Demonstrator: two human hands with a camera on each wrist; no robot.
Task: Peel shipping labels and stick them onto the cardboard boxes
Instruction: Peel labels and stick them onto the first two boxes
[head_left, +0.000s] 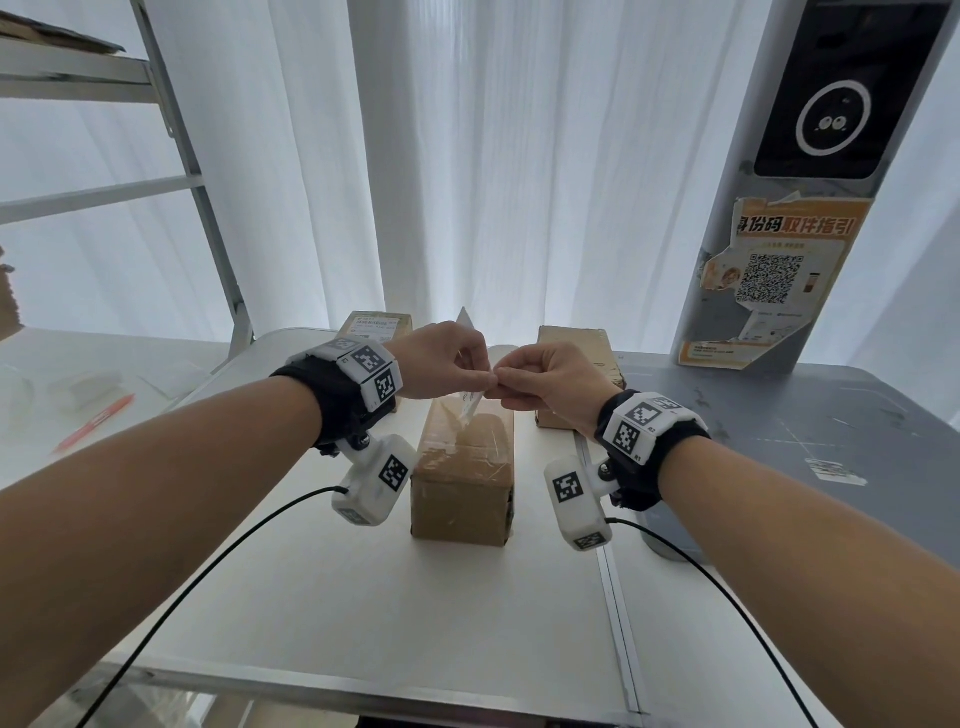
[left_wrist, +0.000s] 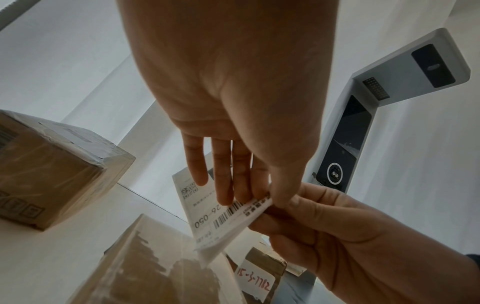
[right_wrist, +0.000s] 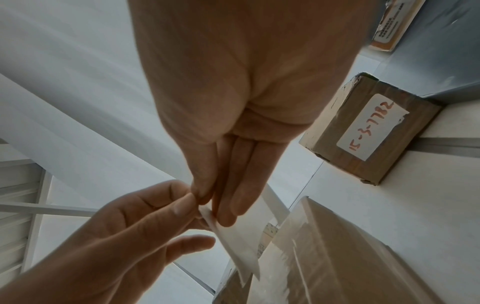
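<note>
A white shipping label (left_wrist: 207, 216) with a barcode and "26-050" hangs between both hands above the near cardboard box (head_left: 462, 478). My left hand (head_left: 447, 361) pinches the label's upper corner between thumb and fingers. My right hand (head_left: 540, 379) pinches the same corner from the other side, where the sheet (right_wrist: 233, 242) seems to split from its backing. The label (head_left: 470, 408) dangles just over the box top. The box (left_wrist: 155, 273) is wrapped in clear tape.
A box with a printed label (head_left: 376, 327) stands at the back left, and another box (head_left: 574, 364) with a handwritten sticker (right_wrist: 371, 129) at the back right. A grey scanner kiosk (head_left: 810, 182) rises at the right. A red pen (head_left: 96, 421) lies far left beside a metal rack (head_left: 197, 171).
</note>
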